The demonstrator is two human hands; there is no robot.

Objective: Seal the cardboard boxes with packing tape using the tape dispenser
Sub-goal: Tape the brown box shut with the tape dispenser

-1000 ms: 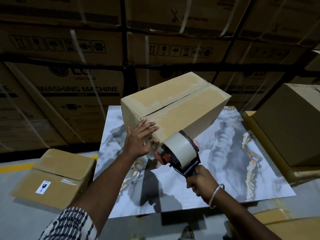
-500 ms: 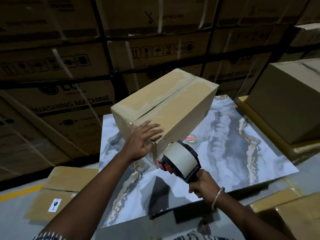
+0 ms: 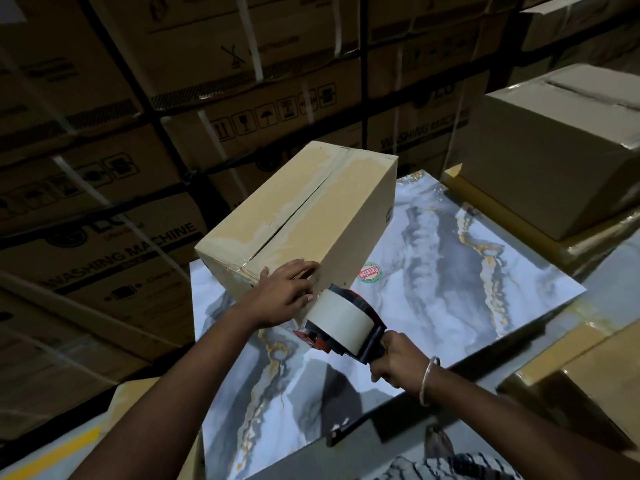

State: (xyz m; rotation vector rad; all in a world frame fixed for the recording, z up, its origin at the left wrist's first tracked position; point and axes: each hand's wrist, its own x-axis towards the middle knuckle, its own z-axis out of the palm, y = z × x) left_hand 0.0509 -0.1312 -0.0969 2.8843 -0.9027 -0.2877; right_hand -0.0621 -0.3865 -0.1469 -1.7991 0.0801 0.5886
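One cardboard box (image 3: 304, 216) on marble-patterned table (image 3: 450, 271), left hand (image 3: 285, 294) flat against its near end, right hand (image 3: 393, 358) gripping tape dispenser (image 3: 341, 323), larger box (image 3: 554, 150) right, washing machine cartons (image 3: 114, 237) stacked behind.

Single head-worn wide-angle view, looking forward and down from above the person's arms, close over a marble-patterned table (image 3: 450, 271), box (image 3: 311, 209) near centre, both hands low in frame, stacked cartons (image 3: 138, 116) filling the background
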